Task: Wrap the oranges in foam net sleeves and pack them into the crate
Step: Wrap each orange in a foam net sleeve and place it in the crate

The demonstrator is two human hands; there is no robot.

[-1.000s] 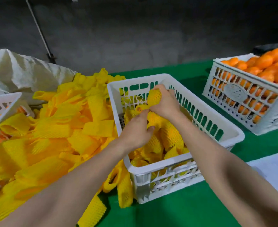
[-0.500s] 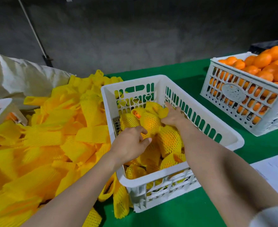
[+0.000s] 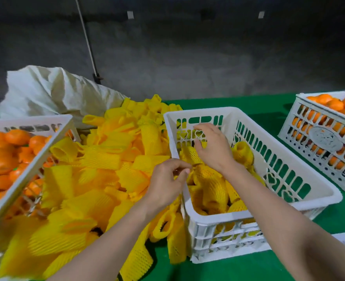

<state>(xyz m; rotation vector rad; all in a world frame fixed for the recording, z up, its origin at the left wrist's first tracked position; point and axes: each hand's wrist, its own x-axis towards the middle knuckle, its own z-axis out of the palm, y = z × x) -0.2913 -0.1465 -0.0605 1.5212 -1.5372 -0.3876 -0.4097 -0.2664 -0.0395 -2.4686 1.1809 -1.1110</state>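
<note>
Sleeved oranges [image 3: 209,178] in crate [image 3: 198,112] judged light, foam-cushioned; best cupped mid-body. Right hand [image 3: 212,149] laid spread on them; left hand [image 3: 166,180] curled at crate rim, hold cannot be told

Three white crates, left crate [image 3: 25,121], middle crate [image 3: 218,218], right crate [image 3: 328,138], two hands, left hand [image 3: 165,181], right hand [image 3: 214,151], one pale sack [image 3: 52,92], foam sleeves [image 3: 98,159] uncounted.

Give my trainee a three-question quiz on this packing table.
1. True or false: the right hand is over the middle white plastic crate.
2. Where is the pile of loose yellow foam net sleeves? A) left of that crate, B) right of it, C) on the floor.
3. Fill in: bare oranges fill ____ other white crates.
Key: 1 true; 2 A; 3 two.
</note>
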